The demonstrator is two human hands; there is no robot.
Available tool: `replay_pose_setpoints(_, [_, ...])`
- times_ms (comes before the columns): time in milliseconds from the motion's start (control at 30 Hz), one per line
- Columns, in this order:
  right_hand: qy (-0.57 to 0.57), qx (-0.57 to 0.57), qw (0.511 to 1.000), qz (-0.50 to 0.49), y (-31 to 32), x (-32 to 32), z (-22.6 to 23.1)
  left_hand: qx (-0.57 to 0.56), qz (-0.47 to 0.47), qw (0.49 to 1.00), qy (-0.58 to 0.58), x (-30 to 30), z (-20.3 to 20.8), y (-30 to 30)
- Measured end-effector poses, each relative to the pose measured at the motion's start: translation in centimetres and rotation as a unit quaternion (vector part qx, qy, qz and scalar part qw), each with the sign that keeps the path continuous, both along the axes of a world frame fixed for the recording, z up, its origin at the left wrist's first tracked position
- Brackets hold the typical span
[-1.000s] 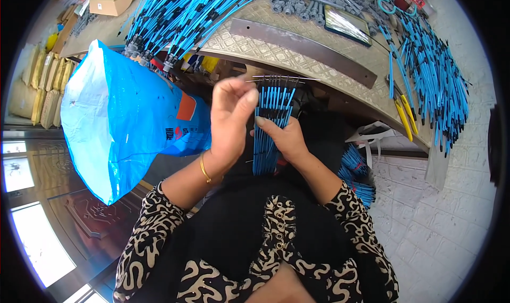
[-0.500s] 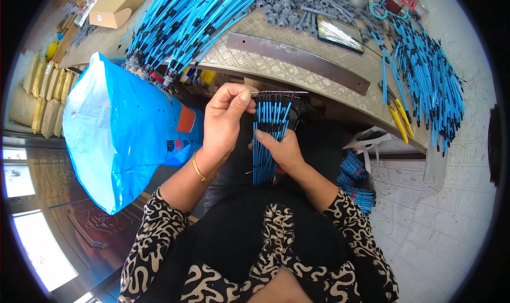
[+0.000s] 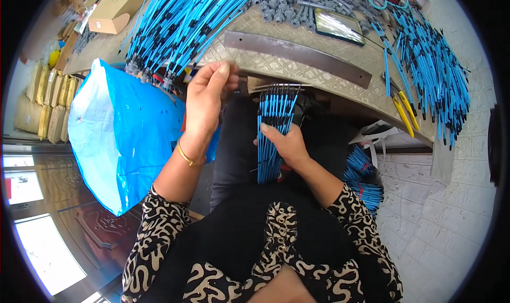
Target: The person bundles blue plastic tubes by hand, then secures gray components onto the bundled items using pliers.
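My right hand (image 3: 287, 146) grips a bundle of thin blue rods (image 3: 270, 165) with black bands and black tips. It holds them upright above my lap, the thumb lying across the front. Close to the bundle's top, a thin straight metal needle (image 3: 295, 84) lies crosswise at the black tips. My left hand (image 3: 207, 93) is raised to the left of the bundle, apart from it. Its thumb and fingers are pinched together near the table edge, and whatever may be between them is too small and blurred to make out.
Blue rods (image 3: 186, 24) lie piled on the table (image 3: 276, 24), with another heap (image 3: 433, 80) at right. Grey plastic fittings (image 3: 287, 5), a metal bar (image 3: 297, 58), a phone-like tablet (image 3: 338, 27) and yellow-handled pliers (image 3: 402, 114) are there too. A blue sack (image 3: 141, 138) stands at left.
My left hand has moved left and up, away from the needle at the bundle's top. My right hand keeps hold of the rods, nearly in the same place.
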State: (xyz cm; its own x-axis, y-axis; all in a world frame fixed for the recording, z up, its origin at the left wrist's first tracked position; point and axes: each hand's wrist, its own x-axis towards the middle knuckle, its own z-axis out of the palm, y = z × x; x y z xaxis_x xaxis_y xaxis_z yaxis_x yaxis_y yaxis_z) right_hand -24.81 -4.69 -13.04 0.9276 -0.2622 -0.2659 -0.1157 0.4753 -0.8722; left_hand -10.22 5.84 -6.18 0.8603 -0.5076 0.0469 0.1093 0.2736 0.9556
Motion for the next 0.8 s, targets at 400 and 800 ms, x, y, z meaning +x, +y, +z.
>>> replay_pose_setpoints(400, [-0.012, 0.032, 0.999, 0.011, -0.5, -0.7, -1.0, 0.496, 0.025, 0.728, -0.473, 12.3, 2.8, -14.9])
replay_pose_setpoints(800, [-0.021, 0.046, 0.998, 0.029, -0.6, -1.0, -0.8, 0.107, -0.117, 0.980, -0.123, 8.0, 6.3, -10.6])
